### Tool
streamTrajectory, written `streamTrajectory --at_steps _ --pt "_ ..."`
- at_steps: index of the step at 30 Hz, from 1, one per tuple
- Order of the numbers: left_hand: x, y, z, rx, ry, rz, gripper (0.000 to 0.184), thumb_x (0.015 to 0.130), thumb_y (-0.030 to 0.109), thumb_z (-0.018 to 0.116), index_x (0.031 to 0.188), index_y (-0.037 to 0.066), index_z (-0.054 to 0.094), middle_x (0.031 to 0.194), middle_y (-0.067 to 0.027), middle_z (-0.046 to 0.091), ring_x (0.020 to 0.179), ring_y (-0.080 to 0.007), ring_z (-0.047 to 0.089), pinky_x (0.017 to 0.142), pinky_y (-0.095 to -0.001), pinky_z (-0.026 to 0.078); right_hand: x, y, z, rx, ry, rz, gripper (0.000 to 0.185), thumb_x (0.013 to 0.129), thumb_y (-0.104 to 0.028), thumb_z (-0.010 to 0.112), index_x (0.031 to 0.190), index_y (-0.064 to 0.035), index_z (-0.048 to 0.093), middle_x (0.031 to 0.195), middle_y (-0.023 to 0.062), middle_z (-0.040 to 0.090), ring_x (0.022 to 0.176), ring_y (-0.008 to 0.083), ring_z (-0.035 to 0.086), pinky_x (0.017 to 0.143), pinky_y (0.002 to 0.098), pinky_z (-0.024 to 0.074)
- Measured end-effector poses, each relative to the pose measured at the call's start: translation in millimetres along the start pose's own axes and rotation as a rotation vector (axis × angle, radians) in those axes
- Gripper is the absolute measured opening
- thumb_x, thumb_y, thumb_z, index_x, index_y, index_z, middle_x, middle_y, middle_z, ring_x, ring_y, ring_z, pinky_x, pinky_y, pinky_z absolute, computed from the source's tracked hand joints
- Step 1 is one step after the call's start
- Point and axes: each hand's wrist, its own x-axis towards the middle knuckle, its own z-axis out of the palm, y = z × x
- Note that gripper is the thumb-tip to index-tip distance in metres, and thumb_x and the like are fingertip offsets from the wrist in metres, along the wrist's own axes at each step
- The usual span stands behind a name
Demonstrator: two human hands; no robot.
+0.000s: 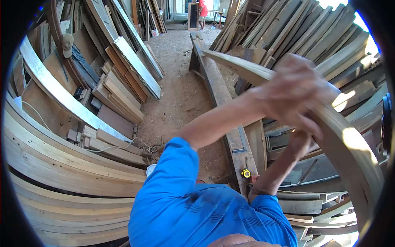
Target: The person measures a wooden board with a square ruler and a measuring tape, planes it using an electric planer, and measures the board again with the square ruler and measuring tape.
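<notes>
A long wooden beam [343, 136] runs diagonally from the bench's far end to the lower right, close to my body. My left hand [292, 84] reaches across over the beam, its fingers closed around the top and blurred by motion. Lower down, my right hand [301, 142] is closed against the beam's near side, with its fingers partly hidden by the wood. Beneath my arms stands a long, narrow wooden bench [220, 88]. A yellow tape measure [246, 173] and a flat metal square [238, 144] lie on its near part.
Stacked curved boards [74, 164] fill the left side. Planks [288, 33] lean in a dense row at the right. A dirt floor [175, 82] strewn with shavings runs between them. A person in red [203, 10] stands far back. A pale cord [111, 147] crosses the left pile.
</notes>
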Motion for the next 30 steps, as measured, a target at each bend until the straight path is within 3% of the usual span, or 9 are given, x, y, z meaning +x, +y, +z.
streamTrajectory --at_steps 9,11,13,14,16,17,22,23,30 --pt "-24 -60 -26 0.037 -0.211 -0.094 0.075 0.071 0.085 0.068 0.083 0.012 0.055 0.064 -0.0024 0.060 0.053 -0.0195 0.063 0.048 -0.0341 0.054 109 -154 51 0.635 -0.101 -0.142 0.076 0.083 -0.061 0.074 0.132 -0.0028 0.060 0.125 0.0140 0.067 0.112 0.0319 0.065 0.100 0.0517 0.0549" --pt "10 -60 -33 0.060 -0.191 -0.105 0.073 0.074 0.081 0.069 0.088 0.010 0.058 0.063 -0.0020 0.059 0.048 -0.0189 0.058 0.049 -0.0337 0.053 134 -147 19 0.658 -0.158 0.028 0.082 0.085 -0.061 0.073 0.130 0.0064 0.060 0.133 0.0194 0.063 0.121 0.0358 0.061 0.108 0.0598 0.0453" --pt "53 -48 -56 0.084 -0.248 -0.176 0.082 0.074 0.081 0.069 0.107 0.006 0.061 0.073 -0.0089 0.065 0.059 -0.0241 0.064 0.059 -0.0371 0.057 102 -102 44 1.798 -0.523 0.734 0.045 0.091 -0.038 0.064 0.105 0.0052 0.068 0.113 0.0186 0.067 0.120 0.0302 0.059 0.106 0.0480 0.0447" --pt "76 -33 -70 0.103 -0.317 -0.251 0.097 0.072 0.084 0.068 0.123 0.002 0.061 0.085 -0.0165 0.072 0.074 -0.0302 0.073 0.068 -0.0413 0.060 83 -74 54 1.642 -0.553 0.746 0.047 0.090 -0.037 0.068 0.113 0.0044 0.064 0.120 0.0190 0.062 0.124 0.0307 0.056 0.108 0.0478 0.0415" --pt "100 -14 -93 -0.317 -0.308 -0.227 0.092 0.076 0.073 0.074 0.128 -0.001 0.057 0.100 -0.0187 0.071 0.089 -0.0298 0.072 0.080 -0.0432 0.061 17 -20 77 -0.012 -0.630 0.163 0.059 0.087 -0.035 0.074 0.129 0.0027 0.057 0.135 0.0200 0.051 0.131 0.0318 0.049 0.114 0.0473 0.0351" --pt "96 -3 -107 -0.447 -0.387 -0.286 0.091 0.076 0.072 0.074 0.128 -0.001 0.057 0.101 -0.0186 0.071 0.090 -0.0297 0.072 0.080 -0.0430 0.060 0 -3 93 -0.358 -0.644 -0.021 0.068 0.085 -0.033 0.078 0.137 0.0019 0.053 0.143 0.0204 0.046 0.135 0.0324 0.046 0.116 0.0471 0.0318" --pt "-7 34 -207 -0.649 -0.892 -0.891 0.089 0.079 0.069 0.074 0.132 0.000 0.055 0.106 -0.0184 0.069 0.095 -0.0289 0.070 0.084 -0.0419 0.059 -29 37 158 -0.095 -0.602 -0.082 0.045 0.091 -0.034 0.078 0.108 0.0053 0.064 0.108 0.0143 0.067 0.098 0.0261 0.063 0.089 0.0388 0.0495" --pt "-22 39 -223 -0.598 -0.924 -1.000 0.089 0.079 0.068 0.074 0.133 0.000 0.054 0.107 -0.0184 0.069 0.096 -0.0288 0.070 0.084 -0.0417 0.059 -32 21 167 -0.044 -0.479 0.024 0.054 0.092 -0.048 0.074 0.100 0.0050 0.067 0.095 0.0115 0.069 0.090 0.0253 0.065 0.085 0.0404 0.0504" --pt "-1 43 -258 -0.207 -0.725 -1.138 0.087 0.083 0.064 0.073 0.138 0.000 0.051 0.115 -0.0181 0.066 0.103 -0.0277 0.067 0.088 -0.0401 0.057 -39 -19 158 -0.079 -0.399 -0.135 0.066 0.092 -0.064 0.066 0.086 0.0015 0.067 0.084 0.0061 0.065 0.079 0.0203 0.062 0.074 0.0361 0.0494"
